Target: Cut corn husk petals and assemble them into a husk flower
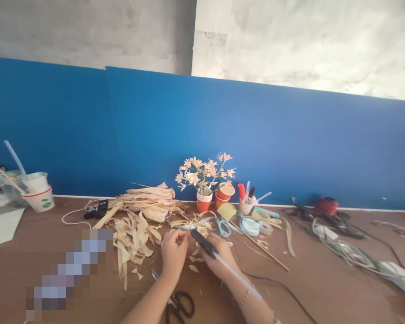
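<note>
Brown table (324, 279) against blue wall panels (256, 144), strewn with husk strips (135, 234).

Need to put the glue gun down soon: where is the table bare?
Bare wood lies right of the right hand, between the long stick and the cable tangle. Crowded: husk strips left of the left hand, scissors below, tape rolls behind.

two hands (173, 253) work at centre bottom. two orange cups (204, 201) stand mid-frame, two white cups (39, 198) at left, one pair of scissors (179, 304) at bottom, one glue gun (204, 243) at centre.
</note>
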Motion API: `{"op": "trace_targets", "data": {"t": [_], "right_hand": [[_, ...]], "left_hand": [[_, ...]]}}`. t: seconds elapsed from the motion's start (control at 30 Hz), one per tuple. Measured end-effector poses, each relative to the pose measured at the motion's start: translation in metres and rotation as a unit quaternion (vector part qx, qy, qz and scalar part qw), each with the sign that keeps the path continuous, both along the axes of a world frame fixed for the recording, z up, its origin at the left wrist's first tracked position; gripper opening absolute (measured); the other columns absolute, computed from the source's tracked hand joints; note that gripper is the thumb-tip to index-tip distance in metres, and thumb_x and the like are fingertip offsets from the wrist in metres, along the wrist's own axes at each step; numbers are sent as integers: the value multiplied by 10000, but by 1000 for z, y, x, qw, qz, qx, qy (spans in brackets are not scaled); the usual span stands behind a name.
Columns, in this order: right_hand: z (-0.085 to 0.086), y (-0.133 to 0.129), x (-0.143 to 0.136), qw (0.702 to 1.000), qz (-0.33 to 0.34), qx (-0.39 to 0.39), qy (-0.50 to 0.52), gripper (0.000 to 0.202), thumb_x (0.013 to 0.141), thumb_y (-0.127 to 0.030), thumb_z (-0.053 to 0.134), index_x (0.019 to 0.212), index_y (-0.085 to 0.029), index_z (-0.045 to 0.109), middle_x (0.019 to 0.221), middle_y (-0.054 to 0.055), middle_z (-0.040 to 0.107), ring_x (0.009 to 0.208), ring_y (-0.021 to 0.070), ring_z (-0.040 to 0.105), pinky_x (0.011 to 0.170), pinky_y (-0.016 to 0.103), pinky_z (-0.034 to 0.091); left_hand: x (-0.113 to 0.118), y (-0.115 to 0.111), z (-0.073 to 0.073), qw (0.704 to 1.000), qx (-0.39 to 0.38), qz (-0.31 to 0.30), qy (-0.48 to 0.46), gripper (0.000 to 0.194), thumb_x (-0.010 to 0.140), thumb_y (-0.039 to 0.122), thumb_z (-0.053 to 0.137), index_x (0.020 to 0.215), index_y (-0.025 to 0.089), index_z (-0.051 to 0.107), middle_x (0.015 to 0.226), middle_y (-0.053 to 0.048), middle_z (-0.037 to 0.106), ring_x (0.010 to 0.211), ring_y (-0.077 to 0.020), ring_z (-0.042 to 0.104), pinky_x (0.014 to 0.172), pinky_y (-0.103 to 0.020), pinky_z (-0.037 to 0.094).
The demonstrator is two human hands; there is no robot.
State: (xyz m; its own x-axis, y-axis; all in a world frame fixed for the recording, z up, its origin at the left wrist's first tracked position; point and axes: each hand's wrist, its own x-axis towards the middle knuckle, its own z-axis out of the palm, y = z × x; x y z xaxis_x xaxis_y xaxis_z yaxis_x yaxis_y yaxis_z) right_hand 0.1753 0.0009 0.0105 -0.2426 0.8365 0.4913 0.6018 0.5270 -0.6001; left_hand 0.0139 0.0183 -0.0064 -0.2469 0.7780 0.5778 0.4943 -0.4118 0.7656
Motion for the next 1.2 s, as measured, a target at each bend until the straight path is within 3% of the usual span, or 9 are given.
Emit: {"op": "trace_targets", "data": {"t": [0.63,0.83,1.03,1.1,1.2], "right_hand": [[4,-2,0,999,-17,-17,-23,108,701,-113,536,694,-174,624,737,46,609,684,176,608,616,239,450],[8,-4,7,993,-85,-69,-49,95,745,-215,564,728,-180,650,645,23,642,584,155,577,551,218,387],[21,-12,9,991,18,-128,17,184,799,-311,560,701,-164,612,593,-6,594,543,130,512,512,213,358],[28,-12,10,993,-16,-110,27,187,817,-335,542,737,-175,594,619,-4,596,565,139,525,527,219,365],[37,-8,30,981,-168,-79,-47,142,757,-273,582,881,-202,584,717,13,642,641,176,580,581,241,374]], "left_hand": [[-1,-1,1,1000,7,-6,-2,234,800,351,553,664,205,675,654,-31,655,645,-194,610,644,-323,492],[-2,0,1,1000,20,-12,-3,240,815,364,551,695,203,683,690,-35,658,690,-196,615,664,-323,495],[-2,0,-3,999,9,15,36,214,801,337,567,674,217,691,721,-46,667,734,-223,607,697,-355,473],[-1,0,-3,998,1,7,57,189,785,321,587,664,224,695,729,-45,671,741,-229,604,696,-358,467],[-1,0,-3,999,3,1,51,176,779,318,590,671,226,694,727,-42,671,735,-224,603,686,-346,469]]}}
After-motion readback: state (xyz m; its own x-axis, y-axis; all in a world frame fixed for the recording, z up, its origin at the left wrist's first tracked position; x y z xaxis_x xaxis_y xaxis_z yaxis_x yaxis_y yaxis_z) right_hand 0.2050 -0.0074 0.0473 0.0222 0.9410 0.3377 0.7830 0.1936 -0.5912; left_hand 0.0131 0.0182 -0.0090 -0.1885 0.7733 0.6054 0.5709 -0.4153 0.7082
